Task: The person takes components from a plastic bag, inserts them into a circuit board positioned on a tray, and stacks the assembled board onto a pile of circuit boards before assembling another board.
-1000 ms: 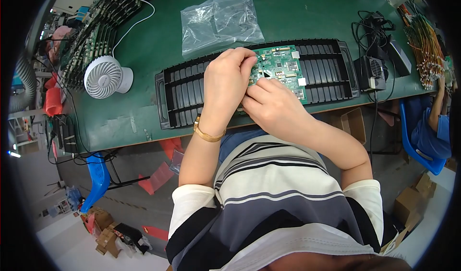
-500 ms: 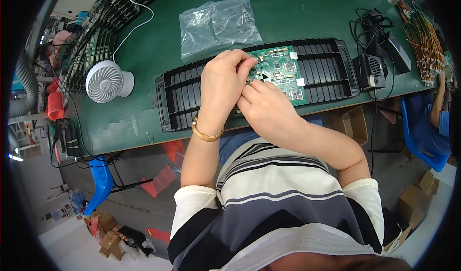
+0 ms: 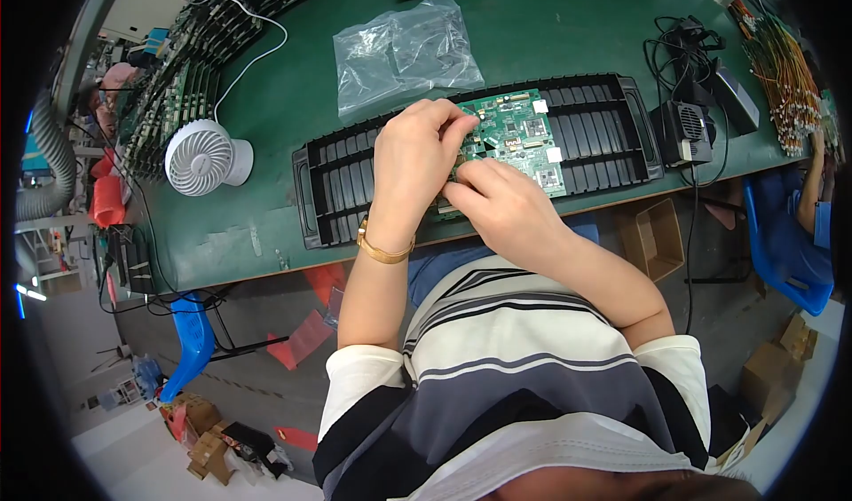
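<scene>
A green circuit board point(image 3: 533, 153) with white connectors and small chips lies across a long black slotted tray point(image 3: 655, 137). Over the board's left part, my left hand point(image 3: 414, 153) is closed, with thumb and forefinger pinched together. My right hand point(image 3: 508, 201) is closed too, its bent fingers down at the board just below and right of the left one. Whatever is between the fingertips of either hand is hidden or too small to name. The two hands almost touch and cover the board's left side.
Behind the tray lies a clear plastic bag point(image 3: 408, 53). A white fan point(image 3: 200, 158) stands at left, near racked circuit boards point(image 3: 177, 110). On the right are a black power adapter point(image 3: 688, 133), tangled cables and a bundle of orange wires point(image 3: 777, 93). Another person's arm point(image 3: 809, 190) shows far right.
My right hand's fingers have shifted slightly down and away from the left fingertips. The left hand stays pinched at nearly the same spot. The board and tray look unmoved.
</scene>
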### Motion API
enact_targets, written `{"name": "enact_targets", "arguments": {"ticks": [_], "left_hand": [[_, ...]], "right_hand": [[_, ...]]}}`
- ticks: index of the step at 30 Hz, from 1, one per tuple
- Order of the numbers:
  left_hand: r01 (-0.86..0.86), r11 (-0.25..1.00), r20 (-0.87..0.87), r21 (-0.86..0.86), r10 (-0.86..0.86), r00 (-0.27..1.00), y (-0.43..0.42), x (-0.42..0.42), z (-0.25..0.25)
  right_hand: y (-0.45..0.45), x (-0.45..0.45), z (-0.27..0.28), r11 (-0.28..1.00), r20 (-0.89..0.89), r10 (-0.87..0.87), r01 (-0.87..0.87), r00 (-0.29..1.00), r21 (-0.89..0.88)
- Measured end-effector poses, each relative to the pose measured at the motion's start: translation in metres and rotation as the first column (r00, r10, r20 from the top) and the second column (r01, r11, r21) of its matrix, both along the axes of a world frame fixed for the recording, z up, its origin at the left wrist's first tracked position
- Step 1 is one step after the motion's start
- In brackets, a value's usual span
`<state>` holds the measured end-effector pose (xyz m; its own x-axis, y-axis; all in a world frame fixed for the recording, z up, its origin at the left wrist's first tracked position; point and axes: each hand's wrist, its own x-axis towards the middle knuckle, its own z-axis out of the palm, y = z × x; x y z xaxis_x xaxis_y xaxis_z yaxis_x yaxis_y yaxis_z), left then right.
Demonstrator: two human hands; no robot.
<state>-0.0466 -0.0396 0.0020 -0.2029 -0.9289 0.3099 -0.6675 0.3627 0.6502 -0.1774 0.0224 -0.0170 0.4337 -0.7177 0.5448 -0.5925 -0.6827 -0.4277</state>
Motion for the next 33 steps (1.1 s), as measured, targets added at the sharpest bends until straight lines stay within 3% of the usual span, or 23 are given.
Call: {"name": "enact_targets", "arguments": {"ticks": [7,10,12,15,19,24,28,33], "left_hand": [[0.031,0.998,0.083,-0.054,-0.027,0.996,-0.001,0.000,-0.004],[0.015,0.995,0.078,-0.098,-0.008,0.997,-0.002,-0.002,-0.008],[0.058,0.997,-0.052,-0.055,-0.061,0.997,-0.002,-0.002,-0.008],[0.040,0.994,0.015,-0.099,-0.039,0.999,-0.004,0.000,-0.015],[0.142,0.975,0.078,-0.171,-0.131,0.988,-0.004,0.006,-0.014],[0.123,0.948,0.205,-0.293,-0.064,0.977,-0.005,-0.004,-0.021],[0.103,0.964,0.225,-0.246,-0.047,0.973,-0.002,0.000,-0.019],[0.083,0.892,0.046,-0.444,-0.069,0.997,0.006,0.000,-0.014]], "right_hand": [[-0.003,0.000,0.001,0.997,0.283,-0.074,0.076,0.956,0.003],[-0.004,-0.003,-0.004,0.996,0.324,-0.060,0.036,0.944,0.079],[-0.005,-0.005,-0.003,0.983,0.314,-0.115,0.063,0.943,0.172],[-0.007,-0.006,-0.002,0.986,0.338,-0.079,0.023,0.938,0.166],[-0.008,-0.009,-0.001,0.938,0.415,-0.246,0.107,0.876,0.329],[-0.013,-0.016,-0.007,0.887,0.520,-0.303,0.037,0.798,0.460],[-0.020,-0.016,-0.010,0.868,0.548,-0.332,0.021,0.768,0.496],[-0.025,-0.021,-0.008,0.853,0.578,-0.356,0.002,0.734,0.522]]}}
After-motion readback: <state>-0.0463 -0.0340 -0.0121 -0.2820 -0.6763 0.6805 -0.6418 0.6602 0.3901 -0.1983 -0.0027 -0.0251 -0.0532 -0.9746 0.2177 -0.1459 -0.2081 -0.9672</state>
